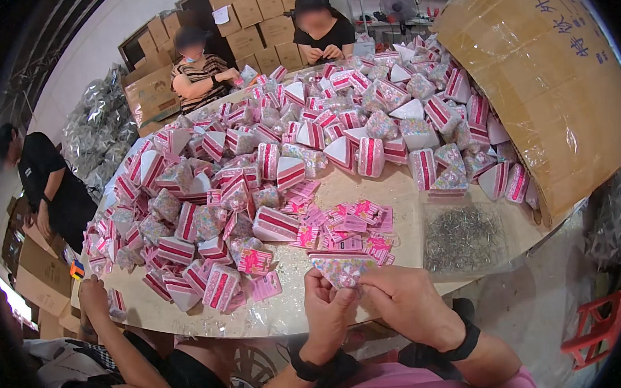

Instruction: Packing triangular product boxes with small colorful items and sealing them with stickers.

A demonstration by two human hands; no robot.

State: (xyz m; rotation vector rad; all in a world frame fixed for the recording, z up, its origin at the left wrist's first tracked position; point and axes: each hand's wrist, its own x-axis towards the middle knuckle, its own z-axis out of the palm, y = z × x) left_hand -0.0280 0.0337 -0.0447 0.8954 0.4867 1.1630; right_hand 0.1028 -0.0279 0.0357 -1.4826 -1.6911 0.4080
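Close to the table's near edge, my left hand (326, 312) and my right hand (418, 305) hold one toy cake slice (342, 269) between them. Its sprinkle-covered face is turned up, and the fingers of both hands close around its edges. Just beyond it lies a loose pile of pink printed cards (352, 227). To the right of my hands, a clear plastic tray (448, 266) holds many small metal pieces, too fine to make out. A large heap of similar pink-and-white cake slices (277, 224) spreads over the table.
A big cardboard box (553, 87) leans over the right side of the table. Two people (204, 76) (323, 33) work at the far side, another person (43, 175) stands at left, and a neighbour's arm (124, 347) is near left. A red stool (597, 327) stands lower right.
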